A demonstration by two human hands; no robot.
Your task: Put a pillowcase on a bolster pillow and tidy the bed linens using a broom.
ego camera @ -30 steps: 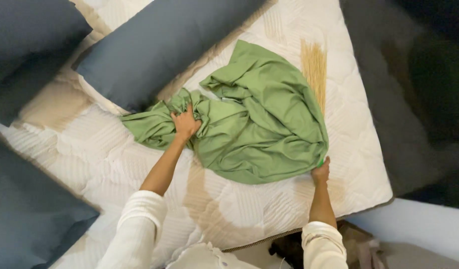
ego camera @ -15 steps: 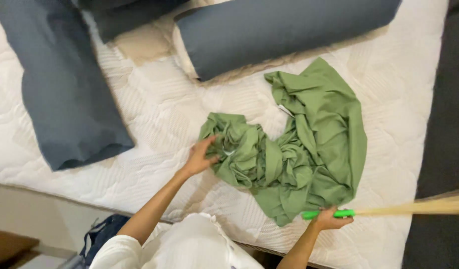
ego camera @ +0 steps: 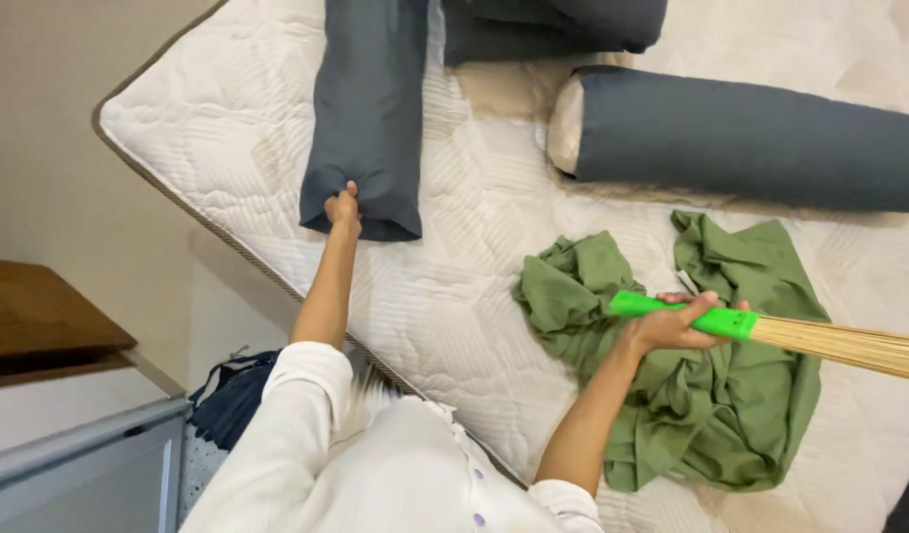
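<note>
**Pillow Gripped at the Bed's Edge, Broom Held Over the Green Sheet**

While the dark blue pillow (ego camera: pixel 366 109) is held at its near end by the left hand (ego camera: pixel 343 210), the fingers are closed tight on the cloth. The pillow lies flat on the white mattress (ego camera: pixel 227 148), with its near end close to the mattress edge. A firm grip on the corner is best, so the cover is not pulled off the filling.

The green handle of the broom (ego camera: pixel 770 331) is wrapped by the right hand (ego camera: pixel 672 324). The straw part sticks out to the right, past the picture's side. The broom is held just above the crumpled green sheet (ego camera: pixel 731 415), so care is needed that the straws are not caught in the folds.

1 long blue bolster (ego camera: pixel 751 138) lies near the sheet, and 1 more dark pillow (ego camera: pixel 553 30) sits at the top. Open room is seen between the pillow and the sheet. A wooden shelf (ego camera: pixel 40 326) and a dark bag (ego camera: pixel 232 400) are beside the bed, so little room is left there.
</note>
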